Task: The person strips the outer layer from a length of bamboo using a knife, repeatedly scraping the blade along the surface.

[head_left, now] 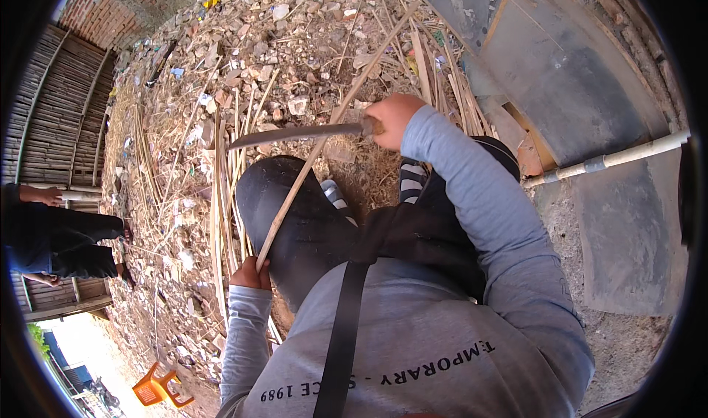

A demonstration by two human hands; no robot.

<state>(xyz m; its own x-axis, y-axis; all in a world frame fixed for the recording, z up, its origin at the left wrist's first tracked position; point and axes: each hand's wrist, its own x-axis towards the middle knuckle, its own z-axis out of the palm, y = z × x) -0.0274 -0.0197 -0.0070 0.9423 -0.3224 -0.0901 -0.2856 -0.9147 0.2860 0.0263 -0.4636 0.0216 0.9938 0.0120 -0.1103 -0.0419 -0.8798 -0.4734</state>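
My right hand [394, 119] is closed round the wooden handle of a long, slightly curved machete [295, 133]. Its blade points left and lies across a long bamboo strip [297, 184], apparently touching it. My left hand [251, 274] grips the strip's near end beside my left knee. From there the strip slants up and away to the right, past the blade, over the rubble. Several more bamboo strips [218, 219] lie on the ground beside my left leg. Another bunch of strips [442, 79] lies beyond my right hand.
Broken stones and dry straw [295, 64] cover the ground. Dark sheets [582, 71] and a pale pole [612, 160] are on the right. Another person [66, 234] stands at the left by a bamboo wall [59, 108]. An orange plastic chair [158, 387] is at the lower left.
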